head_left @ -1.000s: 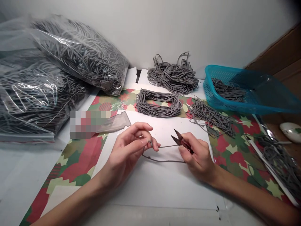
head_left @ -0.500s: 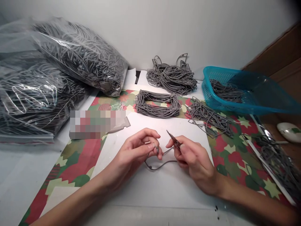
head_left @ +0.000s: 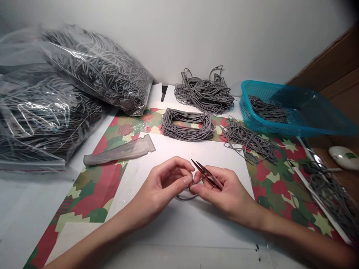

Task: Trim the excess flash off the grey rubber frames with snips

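My left hand point(head_left: 171, 183) is closed, with thumb and fingertips pinching a thin grey rubber-like seal strip point(head_left: 186, 198). The strip curves down below the fingers, and much of it is hidden. Close beside it, my right hand point(head_left: 224, 190) holds a dark metal tool point(head_left: 206, 173) with two pointed tips, slightly apart and pointing up and left; whether it is tweezers or small snips I cannot tell. The right thumb and forefinger also meet at the strip, near the left fingertips. Both hands are above a white sheet point(head_left: 179, 231).
Behind lie a rectangular stack of grey seals point(head_left: 187, 135), a larger bundle point(head_left: 204, 95) and a loose pile point(head_left: 249, 142). Clear bags point(head_left: 92, 71) of grey strips fill the left. A blue basket point(head_left: 246, 101) stands back right. A flat translucent grey piece point(head_left: 120, 151) lies left.
My right hand has moved left, up to the left fingertips, and its thumb and forefinger now meet at the strip. The tool's two tips now show apart.
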`<state>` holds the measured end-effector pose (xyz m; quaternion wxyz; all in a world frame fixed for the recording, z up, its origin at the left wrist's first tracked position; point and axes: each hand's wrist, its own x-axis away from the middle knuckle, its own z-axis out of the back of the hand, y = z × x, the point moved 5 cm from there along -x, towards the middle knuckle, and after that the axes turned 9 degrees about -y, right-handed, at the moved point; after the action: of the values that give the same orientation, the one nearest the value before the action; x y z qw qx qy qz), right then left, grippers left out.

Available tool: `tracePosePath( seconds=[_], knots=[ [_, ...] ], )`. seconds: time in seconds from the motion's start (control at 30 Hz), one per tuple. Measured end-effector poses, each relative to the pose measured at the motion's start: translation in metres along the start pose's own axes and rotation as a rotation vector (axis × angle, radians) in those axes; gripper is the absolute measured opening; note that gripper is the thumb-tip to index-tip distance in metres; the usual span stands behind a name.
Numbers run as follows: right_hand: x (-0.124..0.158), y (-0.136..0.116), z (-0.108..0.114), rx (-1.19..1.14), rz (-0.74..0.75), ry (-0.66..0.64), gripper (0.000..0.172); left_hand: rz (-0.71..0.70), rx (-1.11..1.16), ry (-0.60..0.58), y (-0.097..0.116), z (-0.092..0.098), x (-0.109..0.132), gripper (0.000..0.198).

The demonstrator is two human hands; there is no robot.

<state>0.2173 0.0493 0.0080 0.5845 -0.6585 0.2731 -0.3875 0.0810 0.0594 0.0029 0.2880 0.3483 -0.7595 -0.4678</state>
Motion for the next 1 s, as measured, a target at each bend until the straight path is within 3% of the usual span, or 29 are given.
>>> tracePosePath(
  seconds=[0.37,0.6,0.73,1.0],
  knots=[
    [0.001,-0.003,0.007,0.049,0.041,0.067,0.014,0.076,-0.009,-0.054,-0.003,-0.003,0.000,0.010],
    [0.002,-0.009,0.010,0.208,0.094,0.129,0.005,0.121,0.166,-0.125,-0.013,-0.003,-0.002,0.036],
    [0.004,-0.012,0.005,0.264,0.116,0.103,0.007,0.140,0.108,-0.102,-0.012,-0.002,-0.002,0.034],
    [0.010,-0.025,0.006,0.508,0.324,0.143,0.008,0.204,0.142,-0.151,-0.013,-0.007,-0.002,0.022]
  ],
)
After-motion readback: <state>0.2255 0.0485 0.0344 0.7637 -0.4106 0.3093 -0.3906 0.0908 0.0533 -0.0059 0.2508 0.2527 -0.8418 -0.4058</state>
